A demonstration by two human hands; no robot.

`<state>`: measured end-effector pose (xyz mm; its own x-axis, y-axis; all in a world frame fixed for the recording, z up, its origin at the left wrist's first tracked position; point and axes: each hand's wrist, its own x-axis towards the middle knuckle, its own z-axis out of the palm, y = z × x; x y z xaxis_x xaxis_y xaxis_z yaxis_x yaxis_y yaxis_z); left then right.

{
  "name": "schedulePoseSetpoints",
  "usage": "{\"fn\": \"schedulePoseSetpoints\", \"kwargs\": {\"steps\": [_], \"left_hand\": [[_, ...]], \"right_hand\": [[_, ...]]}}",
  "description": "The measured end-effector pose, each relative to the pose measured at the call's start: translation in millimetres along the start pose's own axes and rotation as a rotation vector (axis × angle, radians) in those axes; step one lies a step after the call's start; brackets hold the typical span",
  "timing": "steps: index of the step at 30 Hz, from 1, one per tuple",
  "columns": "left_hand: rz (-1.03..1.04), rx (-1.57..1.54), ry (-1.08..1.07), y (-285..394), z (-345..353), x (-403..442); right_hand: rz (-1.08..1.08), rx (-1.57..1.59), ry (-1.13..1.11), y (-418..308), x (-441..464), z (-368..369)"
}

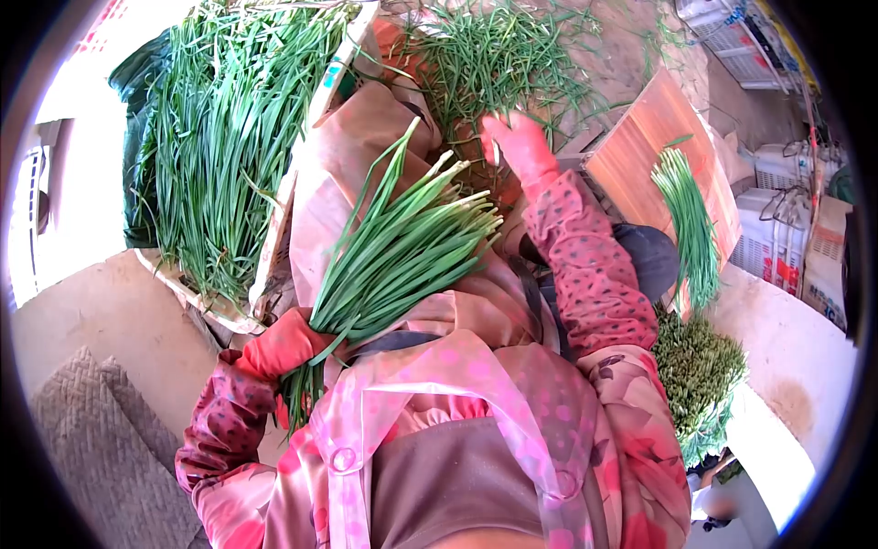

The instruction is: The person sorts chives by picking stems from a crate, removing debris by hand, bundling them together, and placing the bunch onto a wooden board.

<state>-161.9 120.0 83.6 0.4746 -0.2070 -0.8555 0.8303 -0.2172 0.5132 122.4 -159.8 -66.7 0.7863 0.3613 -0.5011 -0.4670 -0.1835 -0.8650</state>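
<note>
My left hand, in a red glove, is wrapped round a thick bunch of garlic chives. The bunch lies slantwise across my apron-covered lap, its pale cut ends pointing up and right. Beyond those ends is my right hand, also red-gloved, with its fingers closed. A small pale piece shows at its fingertips, too small to name. Just past this hand, loose green trimmings are heaped on the ground.
To the left stands a crate full of long chives. On the right, a wooden board bears a neat chive bundle. More stacked bundles sit below it. Plastic baskets line the right; a woven mat lies lower left.
</note>
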Motion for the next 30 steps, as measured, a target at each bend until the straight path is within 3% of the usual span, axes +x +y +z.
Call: {"fn": "schedulePoseSetpoints", "kwargs": {"steps": [2,4,6,7,9,10,12,14,16,17,18,20,22,23,24,26,28,30], "left_hand": [[-0.026,0.015,0.004,8,1,-2],[-0.043,0.038,0.007,13,1,0],[0.011,0.130,0.033,12,0,0],[0.058,0.109,0.046,15,3,-2],[0.064,0.094,0.019,12,1,-2],[0.073,0.072,0.001,9,-1,-2],[0.079,0.061,-0.013,-1,-3,0],[0.023,0.069,0.043,4,-2,-2],[0.019,-0.055,0.031,-17,-4,4],[0.006,-0.058,0.020,-13,-3,1],[-0.007,-0.060,0.009,-9,-2,0],[-0.022,0.056,0.002,-4,1,-2],[0.014,-0.018,0.054,0,8,-3],[-0.006,-0.084,0.078,-10,2,-3],[-0.044,-0.023,0.174,-15,-3,-5],[0.071,-0.161,0.211,3,-3,-7],[-0.045,-0.327,0.211,0,-11,-10],[-0.054,-0.358,0.241,-10,-10,-7]], "right_hand": [[-0.660,-0.241,-0.068,-35,-3,25],[-1.104,-0.617,-0.136,-59,-7,55],[-0.999,-0.993,-0.292,-50,3,77],[-0.993,-0.993,-0.282,-51,4,82],[-0.634,-1.004,-0.447,-48,2,85],[-0.620,-1.003,-0.442,-44,5,80],[-0.673,-1.126,-0.116,-34,23,58],[-0.426,-1.098,0.086,-19,41,21],[-0.143,-0.955,0.093,-6,30,-18],[-0.150,-0.623,-0.071,33,41,-37],[-0.145,-0.621,-0.067,29,22,-33],[0.417,-0.156,-0.298,13,-37,-13],[0.049,-0.366,-0.484,35,-38,16],[0.077,-0.478,-0.354,36,-32,23],[-0.024,0.022,-0.182,64,-15,27],[0.014,-0.029,0.128,25,-7,22],[0.077,0.507,-0.006,31,9,-19],[0.089,0.317,0.134,-3,-13,-25]]}}
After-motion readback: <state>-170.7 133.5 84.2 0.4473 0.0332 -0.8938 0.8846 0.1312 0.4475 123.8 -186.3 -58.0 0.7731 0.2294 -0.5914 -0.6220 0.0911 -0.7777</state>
